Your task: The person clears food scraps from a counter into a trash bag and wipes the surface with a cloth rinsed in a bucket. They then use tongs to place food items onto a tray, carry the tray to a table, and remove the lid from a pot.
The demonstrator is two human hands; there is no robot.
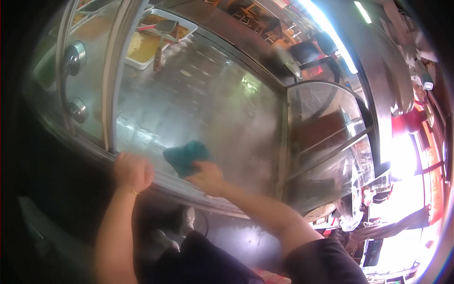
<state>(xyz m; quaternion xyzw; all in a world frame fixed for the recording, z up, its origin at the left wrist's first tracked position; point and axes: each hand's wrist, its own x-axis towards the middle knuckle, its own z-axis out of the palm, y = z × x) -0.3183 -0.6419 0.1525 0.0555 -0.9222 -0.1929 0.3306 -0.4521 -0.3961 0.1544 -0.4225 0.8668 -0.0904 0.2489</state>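
A teal cloth [187, 157] lies bunched on the wet metal surface [203, 118] inside a glass display case. My right hand [208, 179] is closed on the cloth's near end, close to the case's front rail. To the left, my left hand [135, 171] is curled into a fist at the front edge, beside the foot of the metal door frame [111, 85]. Its fingertips are hidden, so whether it grips anything does not show.
White trays of food [142, 60] stand at the case's far left, with a utensil [163, 29] across them. Round metal knobs [75, 57] are on the left panel. A curved glass panel [321, 109] closes the right end. A bright tube light [331, 35] hangs above.
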